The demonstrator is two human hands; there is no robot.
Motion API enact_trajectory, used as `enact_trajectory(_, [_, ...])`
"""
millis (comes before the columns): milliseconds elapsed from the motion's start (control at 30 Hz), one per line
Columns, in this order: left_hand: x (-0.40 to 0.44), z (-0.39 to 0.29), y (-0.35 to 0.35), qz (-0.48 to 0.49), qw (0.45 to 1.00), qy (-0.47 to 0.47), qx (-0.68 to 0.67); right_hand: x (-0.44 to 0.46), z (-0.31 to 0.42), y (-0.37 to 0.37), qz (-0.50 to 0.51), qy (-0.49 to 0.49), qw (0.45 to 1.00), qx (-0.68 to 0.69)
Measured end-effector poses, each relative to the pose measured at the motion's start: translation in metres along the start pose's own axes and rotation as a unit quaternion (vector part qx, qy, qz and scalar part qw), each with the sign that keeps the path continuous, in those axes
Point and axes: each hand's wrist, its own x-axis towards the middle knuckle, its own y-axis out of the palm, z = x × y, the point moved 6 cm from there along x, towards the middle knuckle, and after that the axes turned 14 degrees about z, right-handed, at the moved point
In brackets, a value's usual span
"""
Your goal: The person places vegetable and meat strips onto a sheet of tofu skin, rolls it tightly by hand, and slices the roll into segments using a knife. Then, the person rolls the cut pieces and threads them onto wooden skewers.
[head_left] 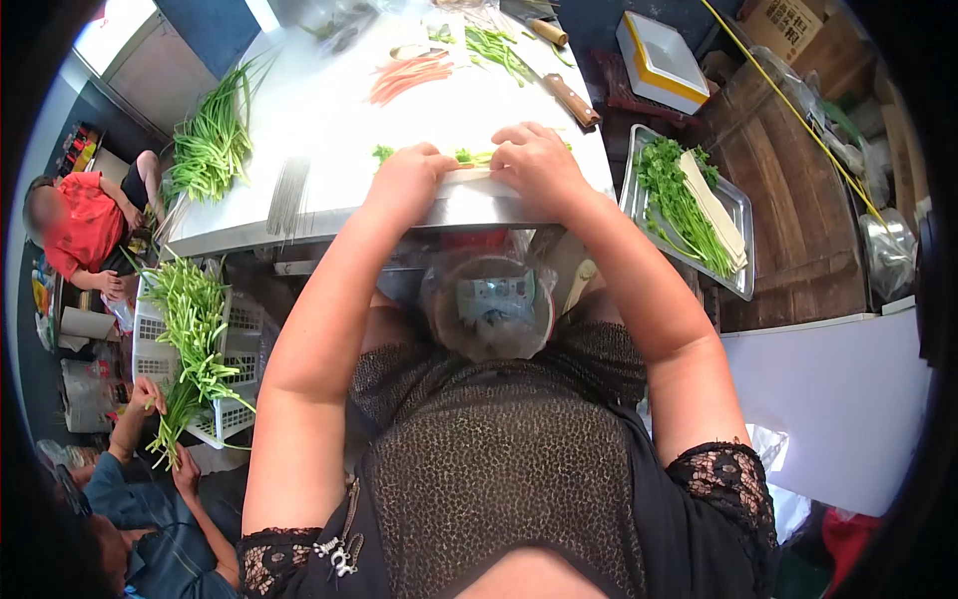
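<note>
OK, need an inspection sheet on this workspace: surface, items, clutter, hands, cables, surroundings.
Surface: white-topped table, metal front edge, strong glare.
Job's things: pale strip with greens under the hands; orange-red strips and green strips farther back.
Clutter: thin sticks, long green stalks, wood-handled knife near the right edge.
Hands: left hand and right hand both at the strip, fingers curled; exact grip hidden.
Cables: yellow cord or hose, far right, off the table.
Surroundings: metal tray of leafy herbs and pale sheets, right; white crate and two other people, left.
</note>
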Motion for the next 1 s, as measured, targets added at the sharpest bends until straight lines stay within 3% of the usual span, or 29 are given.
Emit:
enact_trajectory(100, [0.004, -0.009, -0.005, 0.031, 0.998, 0.036, 0.030, -0.001, -0.015, 0.011, 0.010, 0.053, 0.995, 0.084])
enact_trajectory(233, [0.006, -0.020, -0.014, 0.061, 0.997, 0.016, 0.054, 0.000, -0.017, 0.009, 0.036, 0.128, 0.985, 0.112])
enact_trajectory(433, [0.007, -0.009, -0.017, 0.029, 0.998, -0.041, 0.022, 0.005, -0.021, 0.009, 0.001, 0.123, 0.988, 0.097])
enact_trajectory(500, [0.011, 0.000, -0.017, 0.092, 0.989, -0.114, 0.011, 0.008, -0.024, 0.010, 0.011, 0.134, 0.985, 0.107])
enact_trajectory(633, [0.019, 0.017, -0.015, 0.096, 0.991, -0.096, -0.014, 0.010, -0.033, 0.018, 0.016, 0.141, 0.982, 0.128])
enact_trajectory(700, [0.022, 0.015, -0.018, 0.064, 0.998, -0.028, 0.001, 0.009, -0.037, 0.021, 0.027, 0.147, 0.978, 0.147])
enact_trajectory(800, [0.020, 0.021, -0.016, 0.086, 0.990, -0.068, -0.086, 0.009, -0.041, 0.024, 0.056, 0.163, 0.970, 0.173])
enact_trajectory(1000, [0.025, 0.028, -0.012, 0.067, 0.994, -0.038, -0.077, 0.017, -0.047, 0.020, 0.111, 0.188, 0.959, 0.182])
